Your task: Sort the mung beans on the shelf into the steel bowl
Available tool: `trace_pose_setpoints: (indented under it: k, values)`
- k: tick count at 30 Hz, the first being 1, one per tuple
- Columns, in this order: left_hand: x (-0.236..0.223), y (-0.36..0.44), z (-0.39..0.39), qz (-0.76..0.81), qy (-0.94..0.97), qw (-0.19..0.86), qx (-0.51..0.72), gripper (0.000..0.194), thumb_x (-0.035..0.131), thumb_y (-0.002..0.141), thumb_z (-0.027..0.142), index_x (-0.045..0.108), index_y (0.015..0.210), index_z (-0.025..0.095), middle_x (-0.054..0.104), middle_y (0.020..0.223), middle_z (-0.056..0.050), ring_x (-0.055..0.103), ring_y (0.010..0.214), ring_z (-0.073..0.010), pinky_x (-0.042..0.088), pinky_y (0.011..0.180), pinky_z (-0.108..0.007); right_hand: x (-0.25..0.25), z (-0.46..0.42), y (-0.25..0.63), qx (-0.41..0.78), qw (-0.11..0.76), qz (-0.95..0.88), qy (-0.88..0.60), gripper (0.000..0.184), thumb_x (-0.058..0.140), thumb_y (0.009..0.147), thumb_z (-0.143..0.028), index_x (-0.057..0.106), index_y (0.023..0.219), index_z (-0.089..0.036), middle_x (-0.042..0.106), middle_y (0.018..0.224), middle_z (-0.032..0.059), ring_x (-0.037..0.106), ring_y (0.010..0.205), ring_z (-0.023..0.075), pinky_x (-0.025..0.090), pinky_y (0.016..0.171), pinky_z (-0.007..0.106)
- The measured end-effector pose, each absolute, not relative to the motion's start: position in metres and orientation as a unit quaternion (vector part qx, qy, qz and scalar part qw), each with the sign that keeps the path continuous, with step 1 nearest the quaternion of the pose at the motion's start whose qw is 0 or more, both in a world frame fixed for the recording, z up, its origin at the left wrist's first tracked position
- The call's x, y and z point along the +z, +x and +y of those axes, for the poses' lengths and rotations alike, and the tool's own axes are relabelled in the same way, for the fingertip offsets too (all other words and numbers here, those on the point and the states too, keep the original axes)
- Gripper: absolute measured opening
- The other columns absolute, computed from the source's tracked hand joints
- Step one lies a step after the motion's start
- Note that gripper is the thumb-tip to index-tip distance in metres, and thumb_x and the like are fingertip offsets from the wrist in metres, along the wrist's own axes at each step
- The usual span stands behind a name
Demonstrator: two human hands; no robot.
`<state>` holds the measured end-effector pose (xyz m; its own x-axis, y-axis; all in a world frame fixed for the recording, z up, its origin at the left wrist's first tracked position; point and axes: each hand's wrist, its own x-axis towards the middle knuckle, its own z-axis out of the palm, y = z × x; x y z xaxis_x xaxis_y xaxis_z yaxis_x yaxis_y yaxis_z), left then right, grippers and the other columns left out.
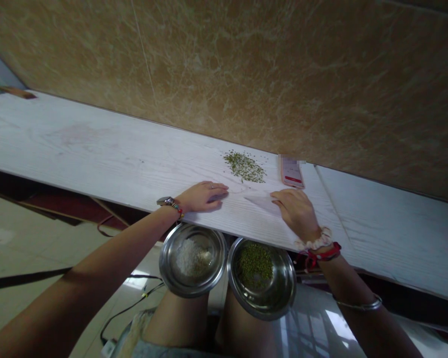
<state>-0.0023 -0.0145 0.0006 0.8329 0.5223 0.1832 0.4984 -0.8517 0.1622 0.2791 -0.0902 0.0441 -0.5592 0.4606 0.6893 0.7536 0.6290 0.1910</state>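
My left hand [204, 196] lies flat on the white wood-grain tabletop [108, 154], fingers stretched out and holding nothing. My right hand [295, 209] pinches a thin pale sheet [262, 201], perhaps paper, low against the table. Just beyond both hands is a spread pile of green beans mixed with white grains [246, 167]. Below the table edge, over my legs, are two steel bowls. White grains lie in the left bowl [165, 276], and green beans in the right bowl [288, 293].
A phone [291, 172] with a lit screen lies by the wall, right of the pile. The brown marbled wall [224, 74] rises along the table's back edge. A brown object [18, 92] sits at the far left end. Below left, a dark cable [115, 315] runs over the tiled floor.
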Motion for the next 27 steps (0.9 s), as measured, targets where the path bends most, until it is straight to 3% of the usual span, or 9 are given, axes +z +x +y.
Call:
trace_pose_setpoints:
  k: [14, 18, 27]
  values:
    - [0.002, -0.002, -0.016, 0.271, 0.954, 0.05, 0.114, 0.036, 0.045, 0.087, 0.031, 0.052, 0.119, 0.018, 0.05, 0.134, -0.008, 0.05, 0.118, -0.0202, 0.037, 0.1, -0.034, 0.044, -0.096, 0.286, -0.185, 0.302, -0.874, -0.333, 0.017, 0.047, 0.085, -0.008, 0.059, 0.09, -0.02, 0.068, 0.076, 0.002, 0.06, 0.075, 0.0156, 0.043, 0.071, 0.03]
    - [0.002, -0.002, -0.015, 0.271, 0.955, 0.054, 0.109, 0.037, 0.044, 0.087, 0.032, 0.052, 0.12, 0.016, 0.049, 0.135, -0.009, 0.05, 0.118, -0.0212, 0.036, 0.101, -0.035, 0.048, -0.092, 0.3, -0.24, 0.312, -0.837, -0.38, 0.016, 0.047, 0.086, -0.012, 0.06, 0.091, -0.021, 0.069, 0.08, 0.0028, 0.062, 0.079, 0.0168, 0.043, 0.076, 0.032]
    - [0.003, -0.002, -0.016, 0.28, 0.953, 0.057, 0.101, 0.038, 0.043, 0.087, 0.032, 0.051, 0.122, 0.017, 0.048, 0.136, -0.008, 0.049, 0.119, -0.0204, 0.035, 0.101, -0.034, 0.036, -0.072, 0.303, -0.312, 0.254, -0.799, -0.446, 0.017, 0.045, 0.088, -0.017, 0.061, 0.088, -0.018, 0.069, 0.077, 0.0057, 0.06, 0.078, 0.0194, 0.041, 0.07, 0.032]
